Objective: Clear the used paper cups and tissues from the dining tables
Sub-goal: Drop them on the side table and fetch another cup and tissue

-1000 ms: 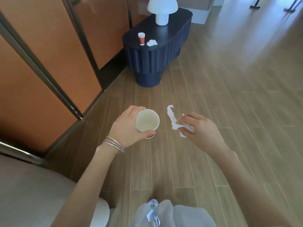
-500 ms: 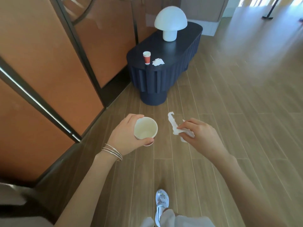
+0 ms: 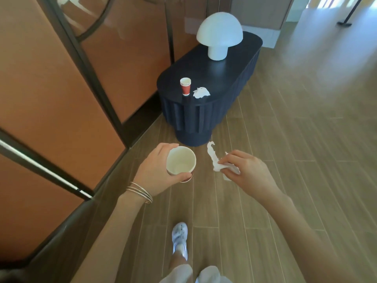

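Observation:
My left hand (image 3: 157,172) grips an empty paper cup (image 3: 181,162), white inside and red outside, held upright at waist height. My right hand (image 3: 247,172) pinches a crumpled white tissue (image 3: 216,161) that trails up and to the left. Ahead stands a dark blue fluted side table (image 3: 222,64). Near its front end sits a small stack of red paper cups (image 3: 185,89), with another crumpled white tissue (image 3: 201,92) just to their right.
A white mushroom lamp (image 3: 219,37) stands at the table's far end. Orange panelled walls with dark frames (image 3: 61,82) run along the left. Wooden plank floor (image 3: 306,129) stretches to the right and ahead. My white shoe (image 3: 180,237) is on the floor below.
I have walked closer to the blue table, which now looks larger and lower in view. Both hands keep the same hold on the cup and the tissue.

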`<act>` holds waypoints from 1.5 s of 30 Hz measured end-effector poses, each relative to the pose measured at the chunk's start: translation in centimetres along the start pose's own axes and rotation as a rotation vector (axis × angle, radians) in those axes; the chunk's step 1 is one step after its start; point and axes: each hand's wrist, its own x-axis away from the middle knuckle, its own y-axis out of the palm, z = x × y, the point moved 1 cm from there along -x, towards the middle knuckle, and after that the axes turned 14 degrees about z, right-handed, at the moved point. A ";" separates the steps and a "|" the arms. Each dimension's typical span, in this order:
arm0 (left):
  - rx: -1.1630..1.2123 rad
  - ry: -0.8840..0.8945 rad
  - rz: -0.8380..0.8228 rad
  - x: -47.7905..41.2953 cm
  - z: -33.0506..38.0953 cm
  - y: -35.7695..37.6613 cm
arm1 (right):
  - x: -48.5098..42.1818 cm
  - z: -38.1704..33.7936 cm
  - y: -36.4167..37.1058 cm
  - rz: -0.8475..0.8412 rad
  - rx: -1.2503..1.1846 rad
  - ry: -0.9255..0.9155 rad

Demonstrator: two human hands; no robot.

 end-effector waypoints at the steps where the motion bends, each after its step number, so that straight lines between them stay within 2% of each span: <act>1: 0.008 0.001 -0.002 -1.5 -0.9 0.4 | -1.3 0.4 0.9 -0.007 0.007 0.002; 5: 0.014 0.006 -0.011 -8.4 -4.6 1.3 | -7.9 1.6 4.6 -0.014 0.042 -0.004; 12: -0.014 0.081 -0.023 -21.8 -9.9 2.3 | -20.4 2.3 9.3 0.079 0.041 -0.006; 17: 0.024 0.095 -0.025 -29.0 -12.2 3.7 | -25.9 4.1 12.1 0.031 0.031 0.069; 25: 0.042 0.039 -0.070 -39.6 -16.8 9.5 | -35.9 10.7 17.7 -0.045 0.035 0.121; 36: 0.075 -0.017 -0.098 -58.2 -19.4 17.4 | -53.5 20.1 23.3 -0.124 0.008 0.159; 45: 0.064 -0.053 -0.105 -65.9 -24.8 24.5 | -59.7 26.1 32.3 -0.143 -0.002 0.256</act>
